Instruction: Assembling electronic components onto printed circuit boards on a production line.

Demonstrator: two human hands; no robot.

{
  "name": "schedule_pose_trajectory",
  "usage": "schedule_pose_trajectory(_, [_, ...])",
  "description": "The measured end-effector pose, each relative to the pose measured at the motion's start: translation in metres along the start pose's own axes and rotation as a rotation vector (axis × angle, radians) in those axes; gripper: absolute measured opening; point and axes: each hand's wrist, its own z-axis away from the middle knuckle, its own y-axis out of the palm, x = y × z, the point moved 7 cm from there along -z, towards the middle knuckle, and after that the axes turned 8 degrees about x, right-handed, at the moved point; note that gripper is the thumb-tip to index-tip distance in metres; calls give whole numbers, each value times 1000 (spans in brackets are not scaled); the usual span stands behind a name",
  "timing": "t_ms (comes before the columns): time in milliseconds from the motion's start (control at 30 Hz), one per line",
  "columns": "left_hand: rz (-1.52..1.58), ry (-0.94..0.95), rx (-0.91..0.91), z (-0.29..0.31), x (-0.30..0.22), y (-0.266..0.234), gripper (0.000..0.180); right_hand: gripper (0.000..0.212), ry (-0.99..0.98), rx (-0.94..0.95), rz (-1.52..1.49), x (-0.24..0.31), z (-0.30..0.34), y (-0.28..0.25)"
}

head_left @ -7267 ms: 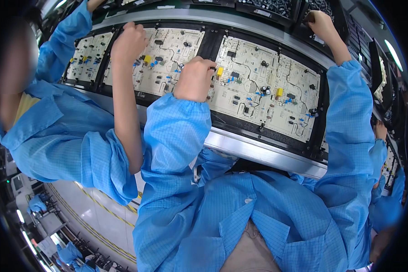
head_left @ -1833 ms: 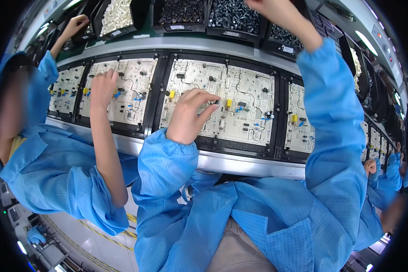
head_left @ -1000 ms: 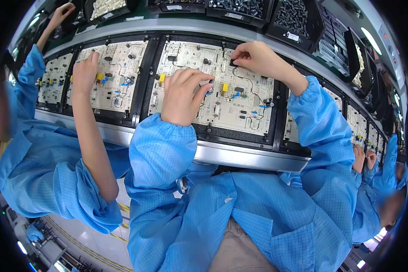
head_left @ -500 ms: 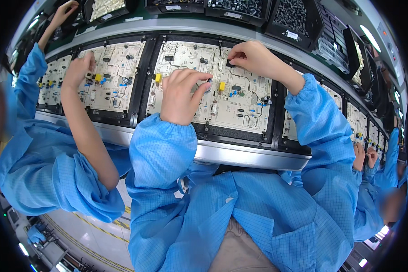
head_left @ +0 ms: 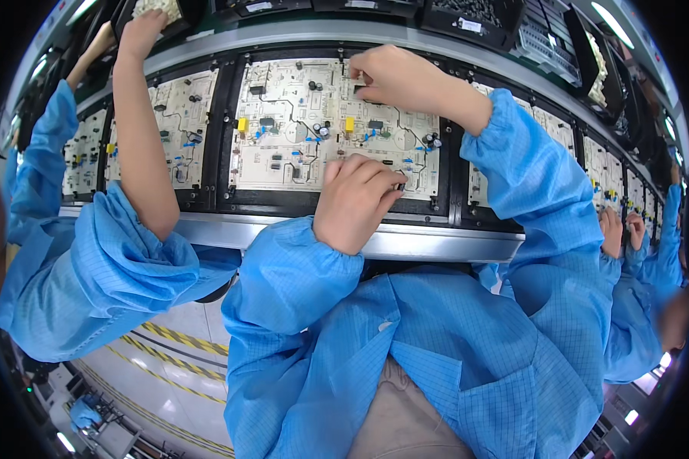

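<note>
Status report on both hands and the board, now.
Left hand fisted on circuit board lower edge. Right hand pinching at board's top. Co-worker's forearm alongside, clear of it.

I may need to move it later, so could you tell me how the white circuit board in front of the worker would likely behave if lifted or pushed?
The white circuit board looks flat and thin, so it is probably stiff and light. Its upright parts, like the small black cylinders, seem fragile and could snag. It sits in a black frame, so a push would likely not slide it.

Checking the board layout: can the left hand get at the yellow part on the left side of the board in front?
Probably yes. The left hand rests on the board's lower edge, and the yellow part lies up and left with only low parts between.
</note>
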Motion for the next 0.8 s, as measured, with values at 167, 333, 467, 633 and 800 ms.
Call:
schedule_pose_trajectory(167, [-45,-65,-24,-2,-3,6,18,20,66,-125,88,4,-1,-33])
schedule_pose_trajectory(333, [-89,-95,-24,-2,-2,8,18,20,-74,-219,132,20,5,-63])
schedule_pose_trajectory(467, [-115,-102,-26,-3,-4,8,19,20,-184,-341,63,3,-8,-56])
schedule_pose_trajectory(633, [-166,-95,-10,-5,-5,7,19,19,-139,-297,66,31,0,-81])
schedule_pose_trajectory(800, [-320,-33,-12,-13,-20,9,18,20,-124,-316,110,31,-1,-93])
